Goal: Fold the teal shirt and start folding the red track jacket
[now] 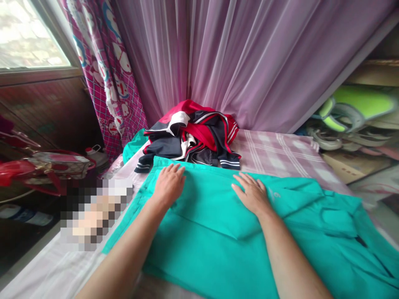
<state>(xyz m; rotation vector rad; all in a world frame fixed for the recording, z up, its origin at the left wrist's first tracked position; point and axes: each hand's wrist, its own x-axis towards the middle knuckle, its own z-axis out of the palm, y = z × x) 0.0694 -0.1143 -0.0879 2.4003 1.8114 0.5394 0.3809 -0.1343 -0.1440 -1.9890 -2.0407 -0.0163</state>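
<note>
A teal jacket (212,257) lies spread across the bed, its hem toward the left and a sleeve folded over on the right. My left hand (170,182) rests on the cloth near the hem, palm down with the fingers stretched out. Farther right, my right hand (252,193) lies flat on the jacket beside a small pale print, fingers apart. Neither hand grips the fabric. Just beyond the jacket sits a heap of red, navy and white striped clothing (199,133).
Purple curtains (249,62) hang behind the plaid bedsheet (280,151). Another teal cloth (132,145) lies left of the heap. Shelves with shoes (327,139) stand at the right. Bags (59,160) are at the left, near a pixelated patch by the bed's edge.
</note>
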